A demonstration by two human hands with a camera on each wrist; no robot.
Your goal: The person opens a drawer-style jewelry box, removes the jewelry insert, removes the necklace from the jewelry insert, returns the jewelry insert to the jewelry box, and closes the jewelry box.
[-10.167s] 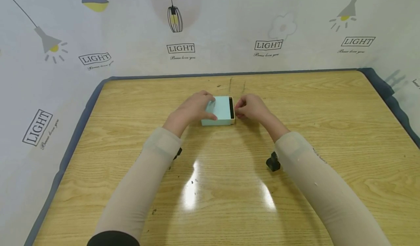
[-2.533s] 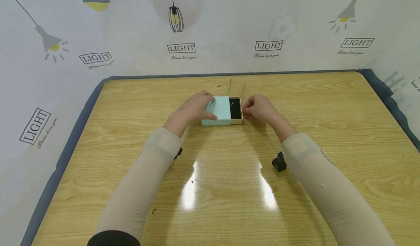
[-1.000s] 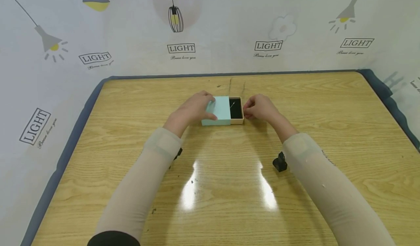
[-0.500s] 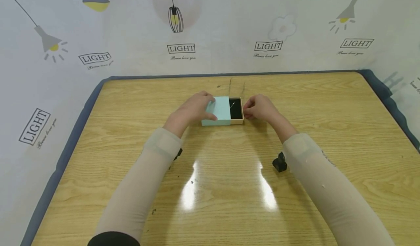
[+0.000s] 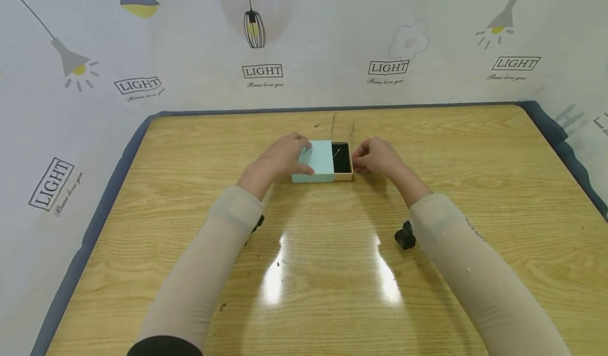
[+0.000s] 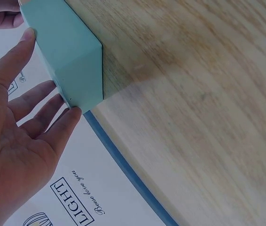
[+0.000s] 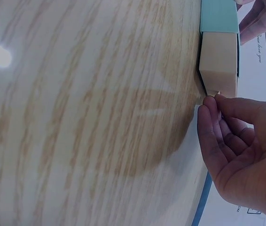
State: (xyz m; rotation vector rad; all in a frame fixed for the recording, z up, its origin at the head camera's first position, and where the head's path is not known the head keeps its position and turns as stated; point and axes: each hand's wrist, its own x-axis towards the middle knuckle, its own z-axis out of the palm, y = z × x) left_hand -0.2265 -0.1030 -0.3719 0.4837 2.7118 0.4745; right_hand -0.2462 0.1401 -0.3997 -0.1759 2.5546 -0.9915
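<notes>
I clamp the mint sleeve (image 5: 322, 158) between my left fingers (image 6: 67, 128), while my right fingers (image 7: 207, 129) pinch the drawer (image 7: 219, 59), contact partly hidden.

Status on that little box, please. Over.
Left hand gripping mint box sleeve. Right hand pinching at end of tan drawer. Drawer partly out, black lining showing. No obstacle visible.

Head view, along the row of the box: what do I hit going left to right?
Left hand → light-blue box cover → black-lined tan drawer → right hand. The left hand overlaps the cover's left end.
</notes>
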